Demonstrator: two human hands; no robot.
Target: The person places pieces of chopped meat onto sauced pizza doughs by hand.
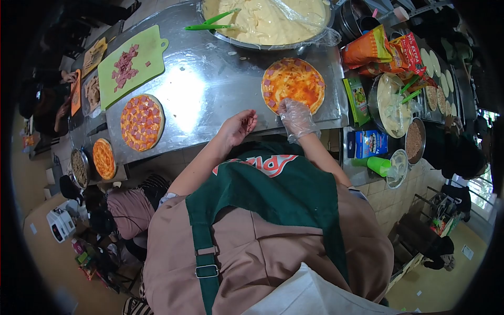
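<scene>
A pizza [295, 83] with red sauce, melted-looking cheese and pink diced ham, mostly around its edge, lies on the metal table in front of me. My right hand [297, 121], in a clear plastic glove, is over the pizza's near edge with its fingertips pressed together. Whatever they may hold is hidden. My left hand [240, 127], bare, hovers by the table's front edge, left of the pizza, its fingers curled in with nothing visible in them. To the left lies a second pizza [142, 123], covered with diced ham.
A green cutting board [131, 86] carries diced ham [124, 68]. At the back stands a large bowl [252, 48] of pale dough or cream with green-handled tools [210, 27]. Orange packets [367, 48] and a green cup [379, 166] are right. A sauced pizza [104, 159] is far left; other people work nearby.
</scene>
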